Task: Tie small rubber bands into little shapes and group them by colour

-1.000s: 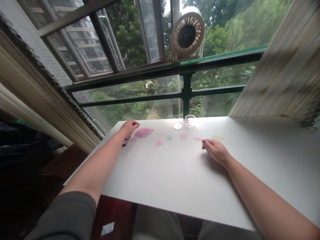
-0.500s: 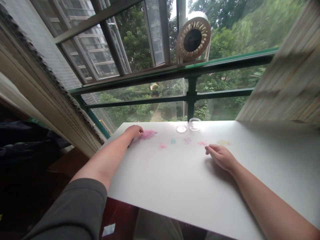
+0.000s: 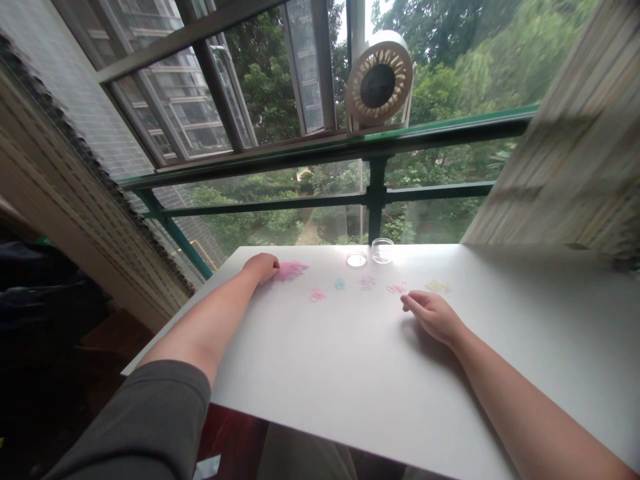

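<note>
My left hand (image 3: 262,267) is at the left edge of a loose pink and purple pile (image 3: 293,269) of what look like small rubber bands. Its fingers are curled against the pile, and what they grip, if anything, is hidden. My right hand (image 3: 431,315) is held over the table with thumb and fingers pinched together; whatever is between the tips is too small to make out. Close to it lie small clusters of red bands (image 3: 398,288) and yellow bands (image 3: 439,287). Further left are purple bands (image 3: 367,283), teal bands (image 3: 340,284) and pink bands (image 3: 317,295).
Near the back edge of the white table (image 3: 320,353) stand a clear round container (image 3: 383,251) and a flat clear lid (image 3: 357,259). Behind them run a green railing (image 3: 300,153) and a window. A round fan (image 3: 379,83) sits on the sill. Curtains hang at both sides.
My left hand has come down onto the pile's left side, and its forearm now covers the dark phone-like object seen earlier. My right hand stays in nearly the same place.
</note>
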Available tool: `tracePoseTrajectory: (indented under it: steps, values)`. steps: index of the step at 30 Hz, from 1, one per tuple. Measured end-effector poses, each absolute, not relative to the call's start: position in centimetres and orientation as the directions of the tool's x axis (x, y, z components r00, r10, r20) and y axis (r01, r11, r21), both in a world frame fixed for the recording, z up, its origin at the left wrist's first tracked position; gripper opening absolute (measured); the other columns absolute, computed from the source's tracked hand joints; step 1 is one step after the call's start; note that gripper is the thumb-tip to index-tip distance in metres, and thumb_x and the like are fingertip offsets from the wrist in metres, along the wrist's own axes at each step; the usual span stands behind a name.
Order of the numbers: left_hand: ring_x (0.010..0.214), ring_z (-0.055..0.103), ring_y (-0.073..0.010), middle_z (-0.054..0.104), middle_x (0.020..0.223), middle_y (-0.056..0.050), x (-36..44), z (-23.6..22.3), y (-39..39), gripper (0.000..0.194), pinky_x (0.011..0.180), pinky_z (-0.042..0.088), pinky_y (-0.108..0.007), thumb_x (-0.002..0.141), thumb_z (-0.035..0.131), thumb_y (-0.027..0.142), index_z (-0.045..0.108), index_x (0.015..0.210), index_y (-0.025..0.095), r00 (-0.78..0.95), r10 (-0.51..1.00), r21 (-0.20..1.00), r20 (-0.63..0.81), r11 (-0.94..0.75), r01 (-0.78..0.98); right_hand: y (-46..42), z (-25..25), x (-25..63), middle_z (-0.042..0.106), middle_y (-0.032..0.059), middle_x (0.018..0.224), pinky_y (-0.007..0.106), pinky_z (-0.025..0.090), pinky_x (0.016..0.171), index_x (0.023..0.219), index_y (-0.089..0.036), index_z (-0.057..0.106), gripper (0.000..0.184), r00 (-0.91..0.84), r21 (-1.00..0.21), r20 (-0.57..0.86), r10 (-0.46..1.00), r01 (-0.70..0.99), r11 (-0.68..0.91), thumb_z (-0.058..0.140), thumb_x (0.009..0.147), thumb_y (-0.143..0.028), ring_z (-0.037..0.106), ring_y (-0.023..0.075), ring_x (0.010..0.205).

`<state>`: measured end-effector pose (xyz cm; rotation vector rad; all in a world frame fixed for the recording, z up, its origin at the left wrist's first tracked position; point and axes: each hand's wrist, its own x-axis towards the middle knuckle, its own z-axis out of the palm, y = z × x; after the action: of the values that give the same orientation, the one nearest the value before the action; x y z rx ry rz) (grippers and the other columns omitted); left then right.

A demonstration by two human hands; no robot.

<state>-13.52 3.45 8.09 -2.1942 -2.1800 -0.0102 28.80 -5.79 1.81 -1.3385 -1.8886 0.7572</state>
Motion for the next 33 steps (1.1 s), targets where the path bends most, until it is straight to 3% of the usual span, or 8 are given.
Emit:
tracePoseTrajectory:
  steps: [13,18,21,24,33]
  values:
    - [0.071,0.061,-0.019,0.07,0.077,-0.005,-12.4,10.5,2.3,0.016,0.067,0.044,-0.027,0.068,0.059,0.03,0.071,0.074,0.02,0.016,0.974,0.255,0.225,-0.075,0.964,-5.7,1.7,28.7,0.052,0.0009,0.057,0.026,0.036,0.055,0.062,-0.018,0.054,0.042,-0.259,-0.782,0.202,0.945,0.538,0.315,0.041,0.083,-0.051,0.046,0.0148,0.056]
    - [0.069,0.061,-0.0161,0.07,0.078,-0.004,-7.0,8.9,1.1,0.022,0.064,0.046,-0.025,0.073,0.057,0.033,0.07,0.08,0.017,0.104,0.954,0.392,0.282,-0.213,0.895,-6.0,1.5,28.3,0.044,-0.003,0.051,0.025,0.031,0.049,0.059,-0.018,0.049,0.035,-0.263,-0.771,0.221,0.939,0.543,0.333,0.05,0.079,-0.046,0.039,0.0109,0.05]
    - [0.071,0.061,-0.0142,0.07,0.083,-0.004,-1.8,6.6,-0.6,0.025,0.065,0.047,-0.024,0.077,0.055,0.036,0.068,0.087,0.017,0.18,0.937,0.481,0.298,-0.311,0.82,-6.3,1.6,27.8,0.048,-0.0028,0.055,0.024,0.033,0.049,0.069,-0.016,0.054,0.025,-0.288,-0.809,0.212,0.934,0.485,0.333,0.054,0.077,-0.04,0.04,0.0099,0.05]
    - [0.067,0.06,-0.0135,0.069,0.079,-0.004,3.2,4.4,-2.8,0.019,0.063,0.047,-0.024,0.076,0.058,0.033,0.069,0.081,0.018,0.274,0.893,0.622,0.357,-0.446,0.644,-6.7,1.5,27.2,0.046,-0.0047,0.055,0.022,0.034,0.048,0.083,-0.016,0.056,0.019,-0.323,-0.846,0.241,0.915,0.391,0.361,0.058,0.076,-0.033,0.041,0.009,0.05]
    - [0.063,0.058,-0.0121,0.068,0.075,-0.003,6.5,2.6,-5.3,0.011,0.062,0.046,-0.025,0.076,0.06,0.027,0.068,0.076,0.02,0.444,0.817,0.656,0.367,-0.566,0.5,-7.3,1.6,25.8,0.057,-0.0006,0.071,0.02,0.041,0.047,0.094,-0.018,0.053,0.024,-0.36,-0.907,0.232,0.904,0.255,0.334,0.062,0.075,-0.029,0.052,0.008,0.05]
